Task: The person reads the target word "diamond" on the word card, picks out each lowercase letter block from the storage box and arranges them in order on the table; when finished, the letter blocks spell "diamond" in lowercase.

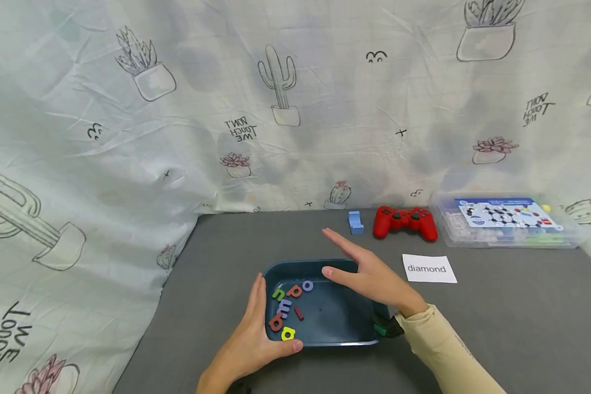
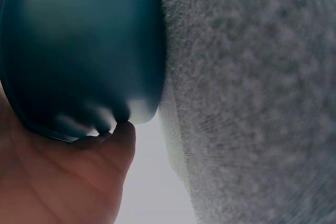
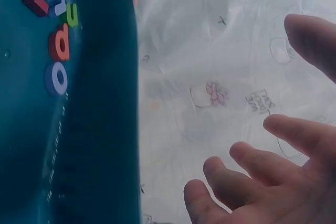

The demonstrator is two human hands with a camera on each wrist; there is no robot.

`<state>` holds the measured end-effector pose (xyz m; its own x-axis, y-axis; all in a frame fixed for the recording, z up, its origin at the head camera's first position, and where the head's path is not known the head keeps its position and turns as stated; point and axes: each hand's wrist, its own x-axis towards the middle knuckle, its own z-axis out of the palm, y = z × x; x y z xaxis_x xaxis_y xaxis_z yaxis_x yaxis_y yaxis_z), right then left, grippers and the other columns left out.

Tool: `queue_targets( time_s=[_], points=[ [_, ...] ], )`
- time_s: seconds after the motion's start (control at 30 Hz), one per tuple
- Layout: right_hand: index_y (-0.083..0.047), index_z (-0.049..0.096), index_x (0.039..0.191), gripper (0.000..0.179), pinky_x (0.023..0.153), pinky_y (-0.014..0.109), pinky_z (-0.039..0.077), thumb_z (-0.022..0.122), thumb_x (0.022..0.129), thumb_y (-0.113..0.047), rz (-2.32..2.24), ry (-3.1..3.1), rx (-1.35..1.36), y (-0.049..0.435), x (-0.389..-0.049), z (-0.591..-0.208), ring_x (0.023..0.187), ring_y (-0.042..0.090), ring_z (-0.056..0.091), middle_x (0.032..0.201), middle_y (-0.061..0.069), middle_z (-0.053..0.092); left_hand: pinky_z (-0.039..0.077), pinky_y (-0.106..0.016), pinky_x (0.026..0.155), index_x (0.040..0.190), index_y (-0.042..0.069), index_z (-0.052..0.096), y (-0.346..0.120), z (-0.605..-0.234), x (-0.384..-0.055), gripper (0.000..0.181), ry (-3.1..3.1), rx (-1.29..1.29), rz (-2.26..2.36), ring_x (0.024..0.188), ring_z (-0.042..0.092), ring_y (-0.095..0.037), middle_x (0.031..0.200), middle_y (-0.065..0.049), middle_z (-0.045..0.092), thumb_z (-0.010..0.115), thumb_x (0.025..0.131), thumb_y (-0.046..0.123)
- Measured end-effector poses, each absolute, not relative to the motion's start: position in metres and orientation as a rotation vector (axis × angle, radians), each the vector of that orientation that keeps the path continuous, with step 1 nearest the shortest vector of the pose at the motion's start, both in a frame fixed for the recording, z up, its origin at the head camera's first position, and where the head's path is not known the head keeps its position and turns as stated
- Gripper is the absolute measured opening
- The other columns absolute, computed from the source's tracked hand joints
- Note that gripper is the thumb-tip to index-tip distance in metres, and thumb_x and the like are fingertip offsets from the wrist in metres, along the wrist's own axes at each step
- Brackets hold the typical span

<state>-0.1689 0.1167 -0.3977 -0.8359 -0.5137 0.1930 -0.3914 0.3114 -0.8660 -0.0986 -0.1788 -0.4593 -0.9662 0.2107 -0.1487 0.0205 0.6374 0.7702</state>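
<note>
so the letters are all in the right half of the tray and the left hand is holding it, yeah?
Not quite: the letters are all in the left half of the tray, as the head view shows; the left hand is holding it.

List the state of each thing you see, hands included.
Tray, right side up
Left hand, holding tray's left end
Right hand, open, over tray's far right corner
Letters, loose, bunched at tray's left
Card, face up
Controller, unheld
Clear box, apparently closed
Blue piece, unheld
</note>
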Motion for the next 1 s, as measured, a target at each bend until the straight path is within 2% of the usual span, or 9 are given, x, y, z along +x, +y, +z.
queue_targets(
  time_s=[0.27,0.57,0.73,1.0],
  points=[
    [-0.021,0.037,0.169,0.075,0.120,0.067,0.029,0.071,0.104,-0.035,-1.496,2.427,-0.926,0.099,-0.173,-0.401,0.157,0.031,0.033,0.173,0.003,0.032,0.029,-0.076,0.115,0.173,0.022,-0.010,-0.179,-0.457,-0.100,0.141,2.642,0.212,1.235,0.159,0.015,-0.044,0.178,-0.001,-0.015,0.089,0.080,0.061],
    [-0.017,0.039,0.168,0.074,0.121,0.062,0.032,0.072,0.104,-0.035,-1.446,2.329,-0.997,0.078,-0.176,-0.405,0.156,0.029,0.035,0.172,0.005,0.035,0.032,-0.075,0.113,0.173,0.022,-0.009,-0.179,-0.456,-0.097,0.141,2.628,0.183,1.235,0.157,0.019,-0.045,0.179,-0.001,-0.014,0.088,0.080,0.063],
    [-0.014,0.041,0.167,0.071,0.123,0.059,0.030,0.072,0.105,-0.030,-1.449,2.252,-1.041,0.069,-0.180,-0.408,0.156,0.028,0.035,0.171,0.006,0.036,0.032,-0.074,0.113,0.173,0.022,-0.010,-0.181,-0.457,-0.096,0.140,2.624,0.194,1.240,0.158,0.019,-0.044,0.178,-0.001,-0.014,0.088,0.081,0.062],
    [-0.008,0.046,0.163,0.065,0.120,0.059,0.034,0.070,0.105,-0.025,-1.398,2.224,-1.035,0.062,-0.182,-0.415,0.151,0.034,0.042,0.166,0.011,0.045,0.031,-0.073,0.115,0.172,0.020,-0.011,-0.181,-0.455,-0.097,0.138,2.596,0.205,1.271,0.158,0.018,-0.044,0.178,-0.003,-0.015,0.088,0.083,0.059]
  ],
)
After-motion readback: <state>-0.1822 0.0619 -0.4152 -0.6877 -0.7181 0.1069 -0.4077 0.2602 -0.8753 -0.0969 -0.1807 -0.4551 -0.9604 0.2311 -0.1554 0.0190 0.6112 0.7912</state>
